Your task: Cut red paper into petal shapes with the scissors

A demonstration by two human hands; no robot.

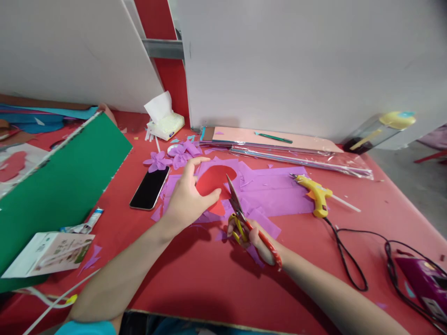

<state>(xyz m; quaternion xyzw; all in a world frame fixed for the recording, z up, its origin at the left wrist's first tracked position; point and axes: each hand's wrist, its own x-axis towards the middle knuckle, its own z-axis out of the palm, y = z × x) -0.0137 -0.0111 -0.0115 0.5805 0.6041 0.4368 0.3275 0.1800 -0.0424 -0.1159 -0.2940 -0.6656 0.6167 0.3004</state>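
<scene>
My left hand [190, 197] grips a red rounded piece of sheet [214, 179], thumb in front and fingers behind its left side. Scissors [238, 203] with red and yellow handles sit in my right hand [256, 239]. Their blades stand apart and reach up to the right side of the red sheet. Whether the blades touch its edge I cannot tell. Underneath, purple sheets and scraps [270, 193] lie spread over the red table [195, 270]. Purple flower shapes [158, 161] rest behind my left hand, next to a black phone [150, 188].
On the right lies a yellow glue gun [318, 195] with its black cord looping toward a purple box [421, 284]. Wrapped sheets [279, 139] with a green pen line the back. A tissue pack [165, 123] stands back left; a green board [77, 172] leans at the left.
</scene>
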